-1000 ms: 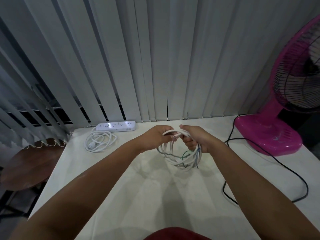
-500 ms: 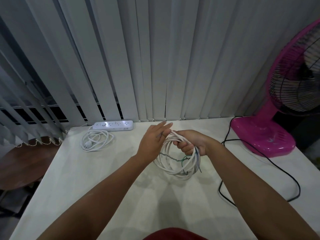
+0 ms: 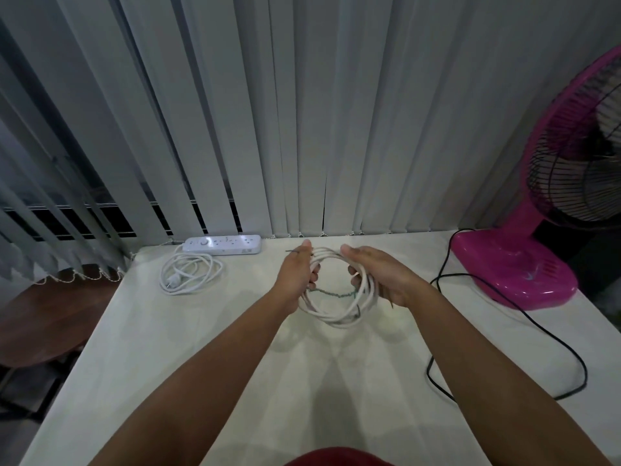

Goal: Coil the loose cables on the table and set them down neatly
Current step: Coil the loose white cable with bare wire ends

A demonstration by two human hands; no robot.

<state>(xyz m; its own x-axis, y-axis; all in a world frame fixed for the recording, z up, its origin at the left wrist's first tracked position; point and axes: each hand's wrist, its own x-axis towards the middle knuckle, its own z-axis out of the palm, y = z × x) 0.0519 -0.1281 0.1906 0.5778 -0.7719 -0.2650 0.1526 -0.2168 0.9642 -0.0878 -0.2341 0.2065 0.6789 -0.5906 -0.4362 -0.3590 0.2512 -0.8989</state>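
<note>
White cable coil (image 3: 336,321) held over table (image 3: 201,364), centre; left hand (image 3: 297,277) fingers curled round its left side; right hand (image 3: 381,279) fingers curled round right side; green tie (image 3: 331,294) spans loop. Power strip (image 3: 223,244) far left, pink fan (image 3: 517,274) right, both well apart from coil.

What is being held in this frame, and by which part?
The white cable coil is held on two sides: the left hand has its grip on the loop's left side, the right hand on its right side.
</note>
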